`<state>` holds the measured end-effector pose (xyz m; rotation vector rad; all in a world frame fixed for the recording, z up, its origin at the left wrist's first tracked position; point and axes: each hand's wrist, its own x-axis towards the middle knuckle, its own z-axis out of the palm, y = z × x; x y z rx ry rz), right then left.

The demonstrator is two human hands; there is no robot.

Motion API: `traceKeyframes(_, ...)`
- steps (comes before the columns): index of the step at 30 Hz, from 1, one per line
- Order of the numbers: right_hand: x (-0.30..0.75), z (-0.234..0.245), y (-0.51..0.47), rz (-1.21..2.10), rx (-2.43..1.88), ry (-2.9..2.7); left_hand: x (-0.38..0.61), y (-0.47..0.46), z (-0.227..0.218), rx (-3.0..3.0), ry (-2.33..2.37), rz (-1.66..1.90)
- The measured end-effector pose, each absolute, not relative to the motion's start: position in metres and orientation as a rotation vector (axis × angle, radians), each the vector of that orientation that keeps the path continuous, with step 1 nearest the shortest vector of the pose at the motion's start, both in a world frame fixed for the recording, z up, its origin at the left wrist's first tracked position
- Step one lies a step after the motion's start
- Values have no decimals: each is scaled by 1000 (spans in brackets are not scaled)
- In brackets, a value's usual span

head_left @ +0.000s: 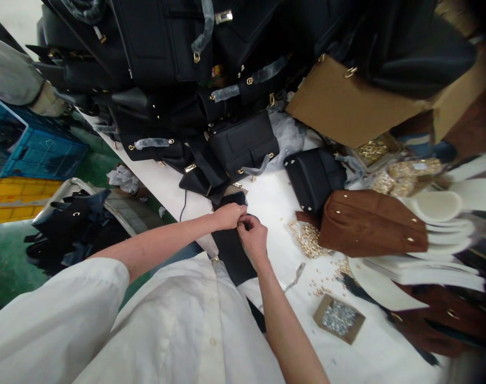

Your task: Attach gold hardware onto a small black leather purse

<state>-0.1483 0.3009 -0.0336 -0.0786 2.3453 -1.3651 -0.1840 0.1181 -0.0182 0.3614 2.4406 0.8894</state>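
Note:
A long black piece of bag material [235, 258] lies at the table's front edge, against my white shirt. Over its upper part my left hand [230, 216] is closed, with the fingertips pinched together. My right hand [254, 234] is curled beside it, thumb and forefinger meeting close to the left fingertips. Whatever small thing sits between the fingers is too hidden to name. Just beyond the left hand is a dark, phone-like object [238, 198]. A black handbag [245, 143] with a plastic-wrapped handle lies farther back.
Black bags [159, 42] are heaped across the back. To the right are another black bag [317, 176], a brown bag body [373, 224], loose gold studs [309, 240], a small box of silver parts [339, 319] and stacked white pieces [427, 269]. Blue crates [47, 146] stand left.

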Motion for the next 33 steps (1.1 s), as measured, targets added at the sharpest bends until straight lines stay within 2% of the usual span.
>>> traceKeyframes(11, -152, -33, 297, -1401, -26, 2337, -184, 124, -12, 371, 2476, 790)
traceKeyframes(19, -150, -30, 303, -1424, -81, 2314, -168, 114, -19, 133, 2399, 1167)
traceKeyframes(24, -147, -26, 303, -1424, -93, 2315, -167, 114, -22, 53, 2359, 1252)
traceKeyframes(29, -146, -26, 301, -1382, -124, 2348, -168, 115, -15, 20, 2388, 1160)
traceKeyframes(33, -147, -27, 302, -1324, -214, 2367, -170, 117, 2, 238, 2436, 1014)
